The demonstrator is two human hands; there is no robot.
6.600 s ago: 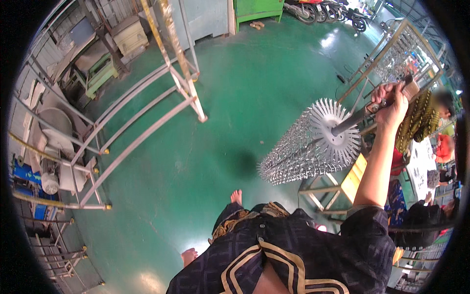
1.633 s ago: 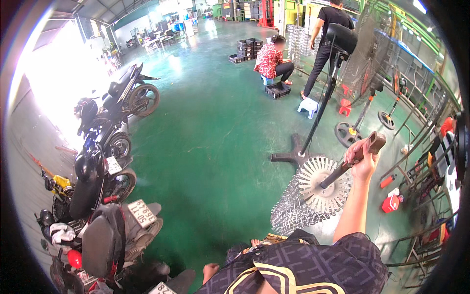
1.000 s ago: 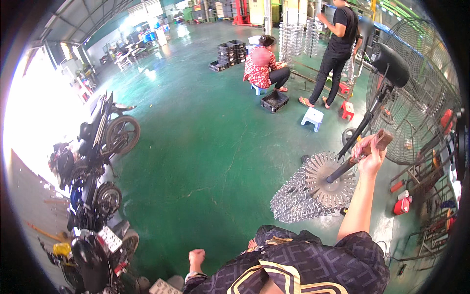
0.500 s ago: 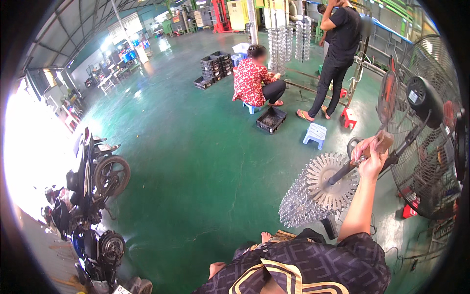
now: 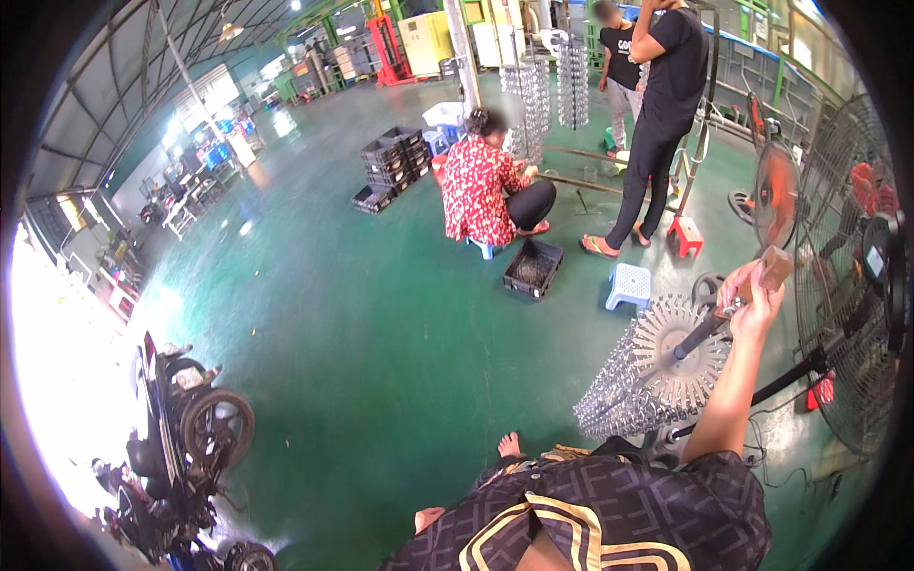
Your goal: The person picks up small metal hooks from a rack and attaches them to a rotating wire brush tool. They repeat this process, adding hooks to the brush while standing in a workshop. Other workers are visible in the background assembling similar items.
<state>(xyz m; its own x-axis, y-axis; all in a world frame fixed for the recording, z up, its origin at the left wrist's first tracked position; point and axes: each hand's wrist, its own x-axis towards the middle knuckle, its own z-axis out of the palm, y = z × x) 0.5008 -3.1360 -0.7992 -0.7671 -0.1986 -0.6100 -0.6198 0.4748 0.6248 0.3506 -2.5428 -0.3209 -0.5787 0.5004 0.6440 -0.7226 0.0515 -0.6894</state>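
My right hand [image 5: 752, 303] is raised at the right, its fingers wrapped round the top end of a dark pole. A flat brown block [image 5: 776, 269] sticks up past the fingers at that end. The pole [image 5: 698, 340] runs down into a round slotted metal disc [image 5: 657, 347], part of a rack hung all round with many small shiny metal pieces [image 5: 619, 395]. The rack slants away below my hand, over the floor. A bit of skin, seemingly my left hand [image 5: 428, 519], shows beside my dark patterned shirt; its fingers cannot be made out.
Large fans [image 5: 847, 276] stand close at the right. Ahead are a blue stool [image 5: 628, 287], a red stool [image 5: 685, 236], a black crate [image 5: 533, 268], a seated person [image 5: 481, 186] and a standing person [image 5: 666, 124]. Further racks [image 5: 573, 86] hang behind them. Motorbikes [image 5: 181, 419] stand at left.
The view has shifted; my right hand and the rack now appear further right. Another standing person has come into view at the back. My grip on the pole stays the same.
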